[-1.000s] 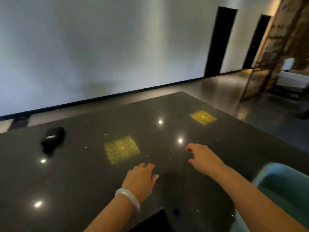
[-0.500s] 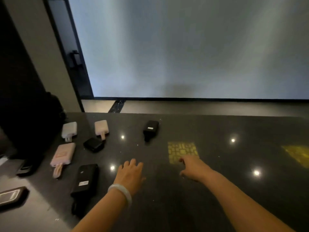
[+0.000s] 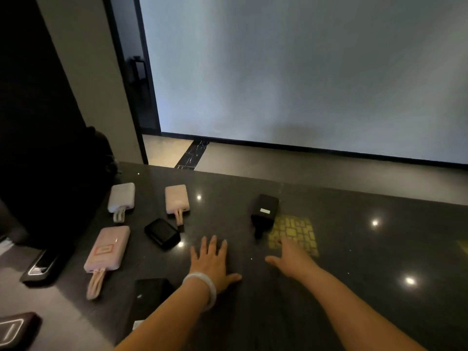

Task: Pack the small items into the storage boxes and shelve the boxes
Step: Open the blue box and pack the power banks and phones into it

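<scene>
Several power banks lie on the dark glossy table [image 3: 354, 287]. A white one [image 3: 121, 197] and a pale pink one [image 3: 176, 198] sit at the back left. A larger pink one [image 3: 107, 248] with a looped cord lies nearer. A small black case [image 3: 162, 233] rests between them. A black power bank [image 3: 264, 211] lies further right. Another black one [image 3: 152, 300] is partly hidden by my left forearm. My left hand [image 3: 212, 262], with a white bangle at the wrist, lies flat with fingers spread. My right hand [image 3: 291, 259] hovers open, just short of the black power bank. No storage box is in view.
A large black bag [image 3: 50, 160] stands at the table's left end. Two dark flat devices [image 3: 43, 267] [image 3: 12, 330] lie on the lighter surface at the lower left. A yellow patterned light patch [image 3: 293, 234] falls on the table. A pale wall and a dark doorway lie beyond.
The view has swung left, from the bare right part of the table to the left end with the power banks. Both hands have moved left along the tabletop, empty.
</scene>
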